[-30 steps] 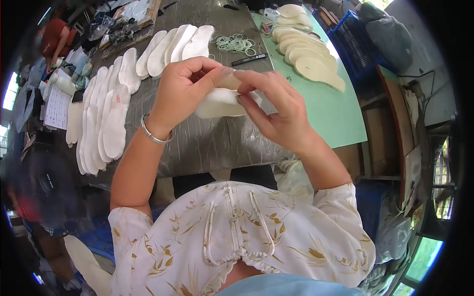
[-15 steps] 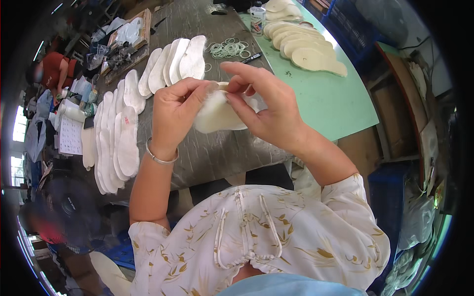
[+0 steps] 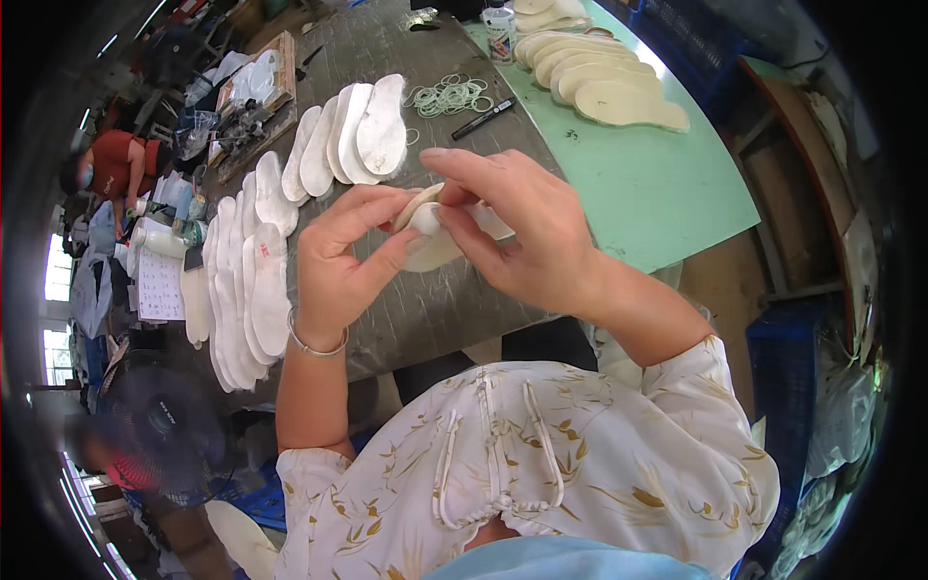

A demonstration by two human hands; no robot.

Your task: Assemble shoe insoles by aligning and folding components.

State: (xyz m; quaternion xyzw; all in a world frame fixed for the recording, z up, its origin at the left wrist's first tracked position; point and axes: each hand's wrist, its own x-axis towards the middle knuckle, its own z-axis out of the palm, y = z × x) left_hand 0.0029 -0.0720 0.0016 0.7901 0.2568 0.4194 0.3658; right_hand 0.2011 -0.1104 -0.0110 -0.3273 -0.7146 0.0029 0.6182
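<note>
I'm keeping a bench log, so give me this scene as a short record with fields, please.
Left hand: pinching a curled, pale insole-like piece
Right hand: pinching the same piece
Dark table: overlapping white insoles, pale green bands, black marker
Green mat: overlapping cream insoles, bottle near its left edge
</note>
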